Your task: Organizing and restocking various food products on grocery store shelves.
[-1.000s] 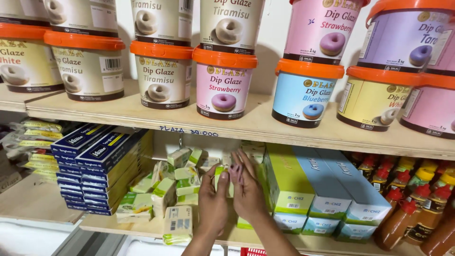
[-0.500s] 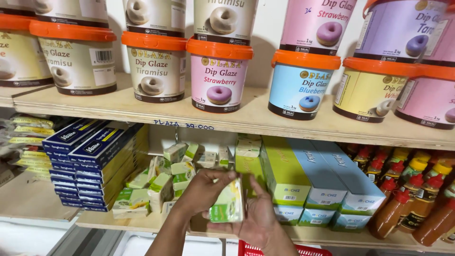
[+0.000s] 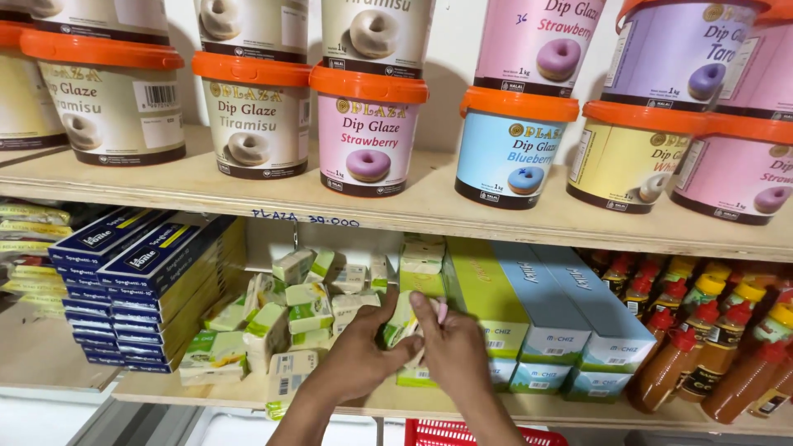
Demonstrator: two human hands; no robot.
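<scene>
Both hands are back up at the lower shelf (image 3: 248,388), higher than half a second ago. My left hand (image 3: 359,359) and right hand (image 3: 453,351) have their fingers clamped together on one small green-and-white packet (image 3: 398,322), now pressed in at 3 o'clock of the loose packet pile (image 3: 289,314), just beside the green boxes (image 3: 483,306).
</scene>
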